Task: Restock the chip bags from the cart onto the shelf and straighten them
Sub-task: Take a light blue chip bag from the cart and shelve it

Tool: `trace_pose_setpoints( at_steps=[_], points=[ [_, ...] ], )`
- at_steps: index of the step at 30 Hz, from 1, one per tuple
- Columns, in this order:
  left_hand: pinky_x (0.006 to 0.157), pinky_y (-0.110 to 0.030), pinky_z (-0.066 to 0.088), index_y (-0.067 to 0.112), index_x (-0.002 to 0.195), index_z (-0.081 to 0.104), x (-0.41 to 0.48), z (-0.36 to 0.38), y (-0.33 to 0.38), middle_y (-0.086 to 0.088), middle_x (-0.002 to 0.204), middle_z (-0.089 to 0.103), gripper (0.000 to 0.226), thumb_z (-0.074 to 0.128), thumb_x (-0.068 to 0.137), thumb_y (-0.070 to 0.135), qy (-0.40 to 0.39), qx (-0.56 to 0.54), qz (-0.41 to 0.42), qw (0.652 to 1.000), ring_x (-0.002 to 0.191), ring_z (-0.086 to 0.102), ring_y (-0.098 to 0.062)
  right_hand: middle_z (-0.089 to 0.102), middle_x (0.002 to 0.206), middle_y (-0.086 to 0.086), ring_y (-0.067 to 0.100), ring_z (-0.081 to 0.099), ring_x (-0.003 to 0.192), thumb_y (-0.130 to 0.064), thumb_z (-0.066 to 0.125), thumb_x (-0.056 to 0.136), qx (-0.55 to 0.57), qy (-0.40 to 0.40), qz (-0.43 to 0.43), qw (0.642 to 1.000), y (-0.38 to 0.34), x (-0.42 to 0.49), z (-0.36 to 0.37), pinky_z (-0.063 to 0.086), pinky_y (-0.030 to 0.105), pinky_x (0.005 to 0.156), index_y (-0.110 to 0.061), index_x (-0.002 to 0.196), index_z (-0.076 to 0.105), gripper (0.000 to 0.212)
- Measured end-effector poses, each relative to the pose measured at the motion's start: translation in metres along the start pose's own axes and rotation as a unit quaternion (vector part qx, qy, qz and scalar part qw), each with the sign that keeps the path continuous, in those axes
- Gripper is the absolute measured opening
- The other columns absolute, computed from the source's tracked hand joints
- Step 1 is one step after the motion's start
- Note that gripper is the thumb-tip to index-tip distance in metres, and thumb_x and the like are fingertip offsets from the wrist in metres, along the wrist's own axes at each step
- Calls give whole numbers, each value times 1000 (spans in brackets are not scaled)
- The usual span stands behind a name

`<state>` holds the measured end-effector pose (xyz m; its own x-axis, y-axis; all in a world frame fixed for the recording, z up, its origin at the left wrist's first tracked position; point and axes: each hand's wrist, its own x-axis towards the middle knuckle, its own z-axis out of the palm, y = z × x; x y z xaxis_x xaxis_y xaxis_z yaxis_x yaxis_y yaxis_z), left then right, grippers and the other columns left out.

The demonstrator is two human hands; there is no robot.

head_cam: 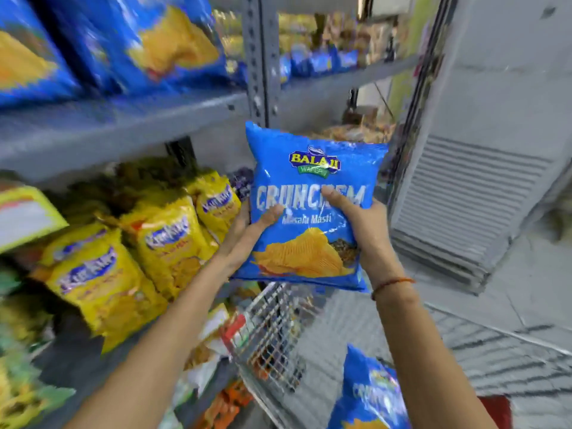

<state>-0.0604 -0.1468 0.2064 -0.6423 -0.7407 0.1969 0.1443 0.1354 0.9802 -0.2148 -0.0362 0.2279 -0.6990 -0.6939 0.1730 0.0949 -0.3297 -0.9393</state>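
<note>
Your left hand (247, 239) and your right hand (362, 230) are both closed on one blue Crunchem chip bag (309, 209), each thumb pressed on the front face and the other fingers hidden behind it. The bag stands upright between your palms, above the wire cart (272, 332) and just right of the yellow snack bags (167, 239). I judge it light, soft and full of air, with a slippery film and fragile chips inside, so grip the lower side edges gently and do not squeeze the middle. Up and left of your fingers, the grey shelf (123, 125) already carries similar blue bags (148, 44). Another blue bag (368, 394) lies in the cart below your right wrist.
</note>
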Motion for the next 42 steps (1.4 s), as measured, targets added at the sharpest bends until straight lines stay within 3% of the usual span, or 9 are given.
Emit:
trace_pose_setpoints(
  at_steps=[6, 10, 13, 18, 25, 33, 36, 39, 42],
  points=[
    [80, -28, 54, 27, 115, 53, -23, -50, 121, 6, 110, 69, 65, 78, 58, 42, 70, 33, 117, 990, 98, 67, -12, 77, 78, -7, 14, 72, 78, -20, 80, 73, 31, -90, -111, 989, -95, -3, 85, 61, 33, 73, -23, 72, 77, 5],
    [69, -10, 51, 35, 109, 52, -42, -90, 182, 25, 97, 71, 62, 79, 54, 43, 103, 81, 179, 975, 92, 65, 4, 79, 91, 1, 23, 74, 88, -29, 81, 70, 64, -155, -137, 976, -139, 1, 145, 61, 35, 72, -22, 76, 78, 10],
    [73, -11, 50, 35, 108, 47, -51, -122, 215, 18, 109, 65, 65, 82, 53, 36, 132, 127, 203, 962, 96, 62, 5, 79, 86, 1, 22, 75, 83, -29, 82, 69, 67, -206, -146, 965, -162, 4, 195, 60, 32, 67, -19, 74, 78, 12],
    [75, -15, 51, 21, 124, 44, -56, -182, 248, 5, 120, 61, 74, 84, 62, 25, 223, 164, 190, 942, 104, 60, -6, 77, 96, 13, 28, 74, 88, -38, 86, 60, 62, -239, -145, 958, -173, 14, 278, 61, 42, 77, -11, 88, 75, 40],
    [66, -13, 52, 35, 106, 51, -54, -241, 248, 17, 105, 63, 64, 85, 52, 32, 287, 173, 179, 925, 92, 62, 3, 71, 82, 10, 23, 69, 76, -49, 83, 60, 6, -271, -135, 953, -149, 25, 350, 57, 48, 78, -2, 86, 71, 55],
    [61, -13, 50, 23, 124, 44, -42, -259, 232, 13, 109, 60, 97, 86, 39, 46, 345, 155, 141, 915, 98, 60, -4, 60, 78, -9, 8, 58, 75, -57, 77, 66, -37, -271, -108, 956, -123, 44, 377, 41, 23, 60, -24, 71, 55, 40],
    [69, -18, 50, 23, 122, 41, -39, -260, 229, 13, 109, 59, 98, 86, 39, 48, 363, 165, 121, 909, 104, 59, -10, 56, 80, -9, 10, 55, 76, -64, 72, 65, -67, -273, -116, 953, -121, 47, 379, 40, 22, 61, -25, 73, 53, 44],
    [94, -36, 48, 17, 137, 30, -39, -258, 230, 0, 132, 52, 109, 87, 48, 44, 393, 186, 88, 896, 116, 52, -19, 57, 102, 1, 22, 52, 96, -67, 66, 72, -88, -267, -111, 953, -118, 47, 376, 42, 31, 84, -14, 96, 56, 59],
    [108, -43, 35, 19, 143, 21, -48, -242, 230, -5, 148, 35, 111, 84, 55, 46, 454, 234, 84, 856, 131, 38, -23, 48, 84, -6, 20, 51, 85, -64, 59, 79, -111, -236, -151, 954, -117, 39, 362, 38, 29, 76, -16, 107, 54, 56]
  ],
)
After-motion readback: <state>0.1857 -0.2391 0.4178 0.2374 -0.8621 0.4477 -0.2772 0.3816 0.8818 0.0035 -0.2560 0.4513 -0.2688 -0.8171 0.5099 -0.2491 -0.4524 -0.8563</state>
